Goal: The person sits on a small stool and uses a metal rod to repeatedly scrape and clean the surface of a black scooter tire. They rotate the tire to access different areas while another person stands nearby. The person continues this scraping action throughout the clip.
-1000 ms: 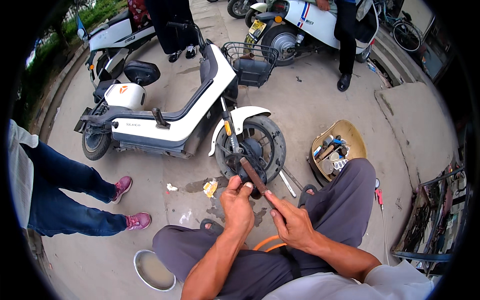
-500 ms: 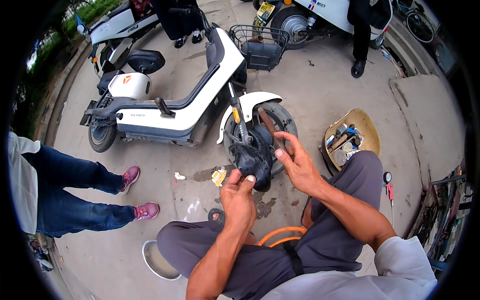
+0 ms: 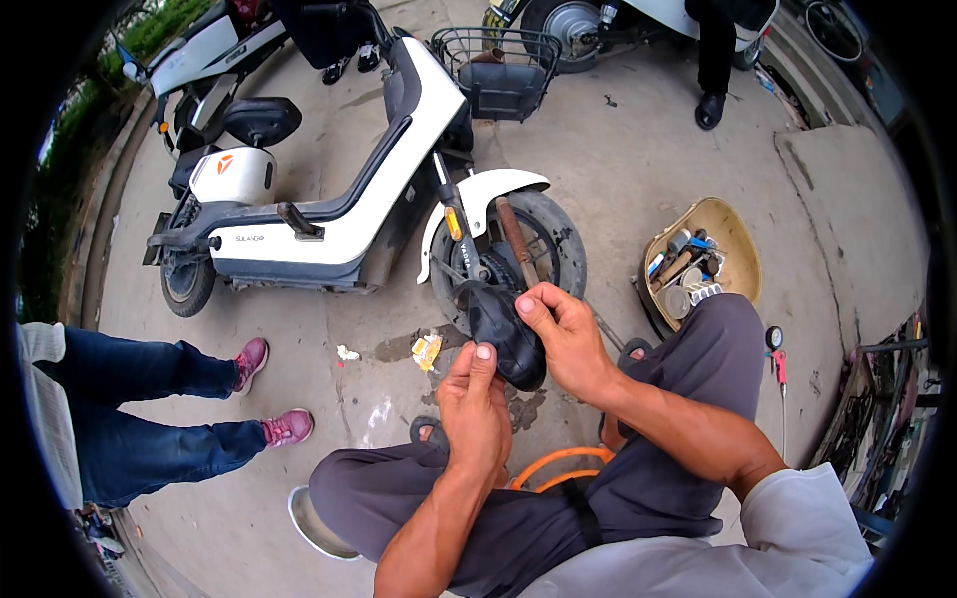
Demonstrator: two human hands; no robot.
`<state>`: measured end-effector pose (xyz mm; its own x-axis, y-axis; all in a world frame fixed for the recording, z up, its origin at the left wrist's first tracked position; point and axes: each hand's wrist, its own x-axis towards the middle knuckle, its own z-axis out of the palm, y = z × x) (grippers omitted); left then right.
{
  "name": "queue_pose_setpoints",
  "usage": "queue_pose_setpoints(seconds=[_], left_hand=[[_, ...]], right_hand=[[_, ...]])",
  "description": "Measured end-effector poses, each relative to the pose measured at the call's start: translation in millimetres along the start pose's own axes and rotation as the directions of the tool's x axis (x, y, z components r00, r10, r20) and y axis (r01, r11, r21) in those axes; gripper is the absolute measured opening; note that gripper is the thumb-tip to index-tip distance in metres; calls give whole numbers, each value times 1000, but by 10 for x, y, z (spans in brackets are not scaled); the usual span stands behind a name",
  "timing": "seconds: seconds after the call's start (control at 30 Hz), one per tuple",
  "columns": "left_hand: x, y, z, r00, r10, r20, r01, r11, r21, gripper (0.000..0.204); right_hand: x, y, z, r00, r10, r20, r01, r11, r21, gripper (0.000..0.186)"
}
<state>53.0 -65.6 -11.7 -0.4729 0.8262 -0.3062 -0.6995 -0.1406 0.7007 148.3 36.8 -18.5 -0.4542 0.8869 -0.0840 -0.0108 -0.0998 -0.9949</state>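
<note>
My left hand [image 3: 471,404] pinches the lower left edge of a black rubber inner tube [image 3: 500,339], its thumb on top. My right hand [image 3: 573,349] grips the same tube at its upper right, thumb pressed near the rim of it. A rusty brown bar-like tool [image 3: 513,234] slants against the front wheel [image 3: 566,244] of the white scooter [image 3: 399,189], its lower end behind my right fingers; whether they also touch it I cannot tell. The tube hangs in front of that wheel, partly hiding it.
A tan bin of tools [image 3: 733,249] sits at right, near a pressure gauge [image 3: 774,339]. A metal basin [image 3: 304,513] and orange hose [image 3: 558,463] are low. People's legs [image 3: 159,439] show left and behind; other scooters [image 3: 583,30] stand behind, scrap paper [image 3: 427,351] below the scooter.
The rusty tool, earlier held across the tube in my right hand, now slants higher against the wheel. My right hand has moved onto the tube, which shows more fully between both hands.
</note>
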Motion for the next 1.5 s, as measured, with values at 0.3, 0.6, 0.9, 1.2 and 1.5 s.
queue_pose_setpoints(seconds=[0.3, 0.6, 0.9, 1.2, 1.5], left_hand=[[19, 22, 89, 1000, -18, 16, 20, 993, -117, 23], [30, 79, 36, 996, -55, 67, 67, 980, -188, 34], [-41, 96, 37, 999, -5, 54, 4, 1000, 12, 30], [3, 102, 52, 1000, -12, 21, 12, 1000, 7, 33], [21, 144, 40, 998, -56, 27, 58, 997, -54, 29]], right_hand=[[-34, 146, 140, 988, 149, 48, -155, 878, 453, 31], [-36, -217, 188, 933, 313, 176, -352, 699, 622, 30], [18, -23, 128, 981, 156, 113, -188, 900, 393, 33], [30, -97, -121, 967, 177, 182, -168, 984, -64, 28], [-945, -440, -277, 914, -323, 247, 406, 734, -544, 57]])
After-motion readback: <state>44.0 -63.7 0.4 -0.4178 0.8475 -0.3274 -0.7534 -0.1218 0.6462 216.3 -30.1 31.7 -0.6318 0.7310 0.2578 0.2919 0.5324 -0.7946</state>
